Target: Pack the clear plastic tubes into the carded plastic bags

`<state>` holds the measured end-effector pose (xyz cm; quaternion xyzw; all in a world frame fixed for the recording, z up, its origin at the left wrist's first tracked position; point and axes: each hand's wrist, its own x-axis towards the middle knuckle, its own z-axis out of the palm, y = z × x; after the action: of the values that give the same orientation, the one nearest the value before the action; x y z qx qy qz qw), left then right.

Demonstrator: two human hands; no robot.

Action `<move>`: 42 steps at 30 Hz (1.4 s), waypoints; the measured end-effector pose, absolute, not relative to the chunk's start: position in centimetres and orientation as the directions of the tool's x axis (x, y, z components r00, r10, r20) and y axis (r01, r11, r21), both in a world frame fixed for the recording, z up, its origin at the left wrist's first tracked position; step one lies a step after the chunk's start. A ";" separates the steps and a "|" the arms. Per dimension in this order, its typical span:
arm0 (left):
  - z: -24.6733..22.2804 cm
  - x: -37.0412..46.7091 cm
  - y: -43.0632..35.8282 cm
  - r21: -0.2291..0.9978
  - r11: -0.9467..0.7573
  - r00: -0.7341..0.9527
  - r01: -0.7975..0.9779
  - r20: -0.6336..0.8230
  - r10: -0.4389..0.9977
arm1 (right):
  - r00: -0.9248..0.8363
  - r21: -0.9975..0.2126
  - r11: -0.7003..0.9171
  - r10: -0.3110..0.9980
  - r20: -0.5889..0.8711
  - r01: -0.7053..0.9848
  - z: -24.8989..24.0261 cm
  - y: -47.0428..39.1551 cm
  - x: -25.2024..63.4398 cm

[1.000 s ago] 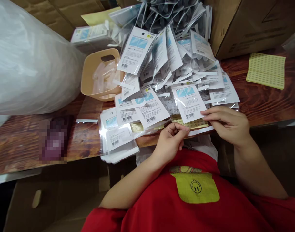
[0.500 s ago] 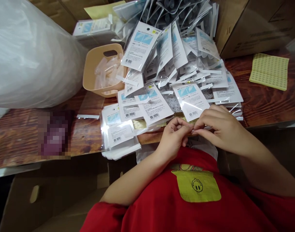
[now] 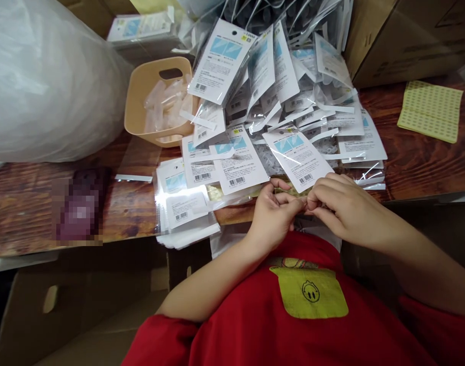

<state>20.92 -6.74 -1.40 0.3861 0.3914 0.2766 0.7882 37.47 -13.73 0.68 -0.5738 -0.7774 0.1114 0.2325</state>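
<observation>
My left hand [image 3: 273,212] and my right hand [image 3: 337,207] meet fingertip to fingertip at the table's front edge, above my lap. Both are closed in a pinch. Whatever lies between the fingertips is hidden or too small to make out. A clear packet with a white printed card [image 3: 298,157] lies just beyond the fingers, its lower corner close to my right hand. To the left rests another carded packet [image 3: 240,161]. Beside it, a stack of carded packets [image 3: 181,203] hangs slightly over the edge.
A peach basket [image 3: 135,119] holds translucent pieces. Behind my hands, carded packets [image 3: 221,63] form a pile. A yellow sticker sheet [image 3: 431,112] lies right, near a cardboard box [image 3: 411,46]. At left are a big white plastic bag [image 3: 53,86] and a blurred dark-red object [image 3: 82,206].
My left index finger has lifted away from the pinch a little, and my right fingers have curled more tightly. The view has shifted slightly; the packets appear to lie as before.
</observation>
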 end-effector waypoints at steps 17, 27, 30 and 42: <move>-1.9 20.5 -7.0 0.802 0.559 0.548 -0.211 -0.376 0.747 | 0.246 -0.874 0.368 0.858 0.451 0.318 -0.5 -16.2 39.2; -2.0 20.0 -7.0 0.823 0.552 0.608 -0.137 -0.370 0.702 | 0.894 -0.934 0.340 0.444 0.055 -0.112 -1.9 -18.2 45.9; -2.2 19.3 -7.4 0.902 0.431 0.682 -0.022 -0.302 0.666 | 0.891 -0.935 0.344 0.447 0.077 -0.091 -1.7 -19.1 46.7; -4.1 19.3 -5.1 0.119 -0.982 0.638 0.146 0.747 0.186 | 0.599 -0.932 0.199 0.721 0.349 0.304 -1.6 -17.9 45.2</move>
<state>19.29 -5.08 -4.11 0.9047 0.0919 0.4153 0.0238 45.24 -17.91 -1.56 -0.6125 -0.4185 0.1599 0.6513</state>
